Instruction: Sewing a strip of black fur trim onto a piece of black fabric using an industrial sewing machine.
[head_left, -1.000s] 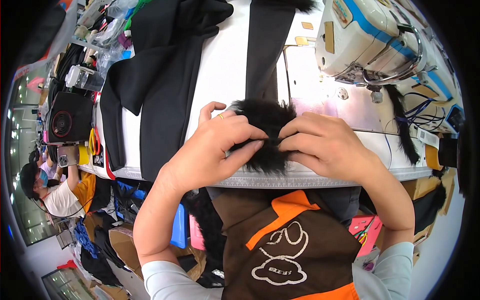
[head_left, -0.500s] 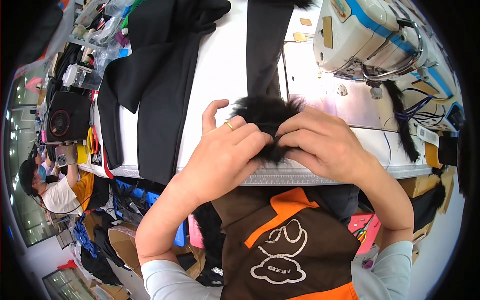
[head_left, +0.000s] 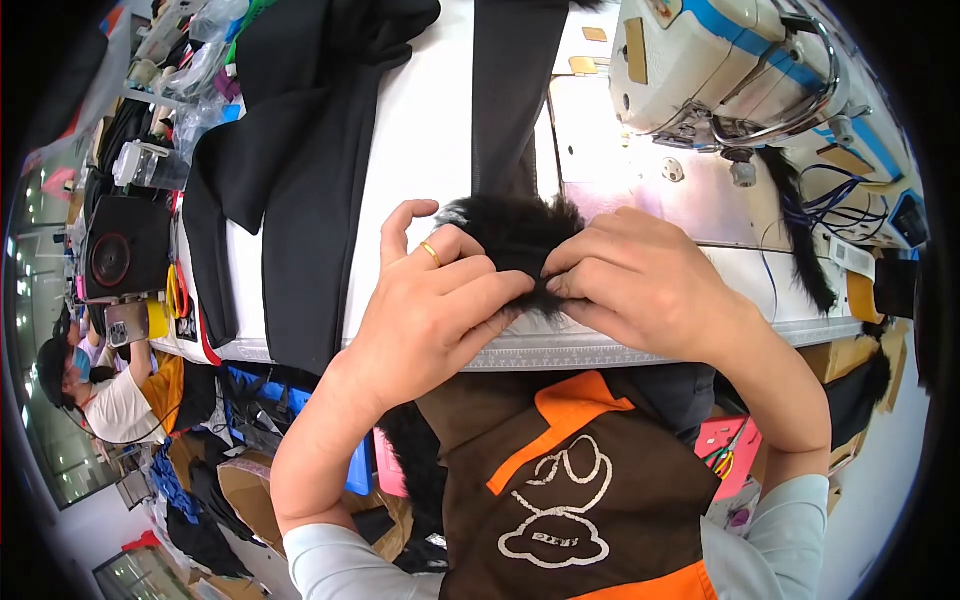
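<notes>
We are seeing the whole bench sliding slightly left in view since a second ago, and less fur [head_left: 515, 235] is hanging below our fingertips now. Our left hand [head_left: 435, 295] is closing narrowly, thumb and index pinching the black fur, while its little finger is lifting away. Our right hand [head_left: 635, 285] is also pinching, its fingertips gripping the fur just beside the left's. The fur is sitting between our hands, above the table [head_left: 412, 140] near its ruler edge [head_left: 560, 354]. Black cloth [head_left: 508, 100] is running up behind it. A sewing machine [head_left: 735, 75] is standing beyond our right hand; a black garment [head_left: 315, 190] is lying to the left.
</notes>
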